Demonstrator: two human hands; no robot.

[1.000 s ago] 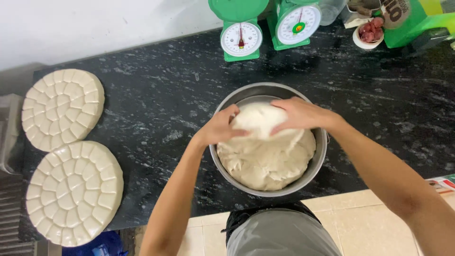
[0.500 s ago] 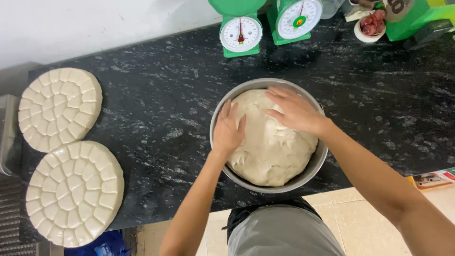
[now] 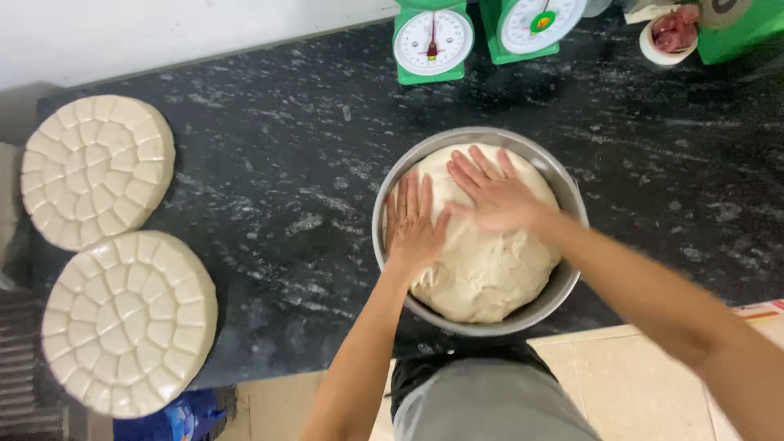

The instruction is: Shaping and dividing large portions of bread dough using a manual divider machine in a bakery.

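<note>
A large mound of pale dough [image 3: 490,269] fills a round metal bowl [image 3: 563,175] standing at the front edge of a black speckled counter. My left hand [image 3: 414,224] lies flat on the dough's left side, fingers spread and pointing away from me. My right hand [image 3: 494,196] presses flat on the top of the dough, fingers splayed toward the upper left. Neither hand grips anything.
Two round cream discs cut into many segments lie at the left, one at the back [image 3: 96,181] and one nearer [image 3: 129,318]. Two green dial scales [image 3: 431,41] [image 3: 535,24] stand at the back. A small white bowl with pink pieces [image 3: 670,34] sits back right.
A second ago both hands held a lifted fold of dough. They have pushed it down, and both palms now lie flat on the mound.
</note>
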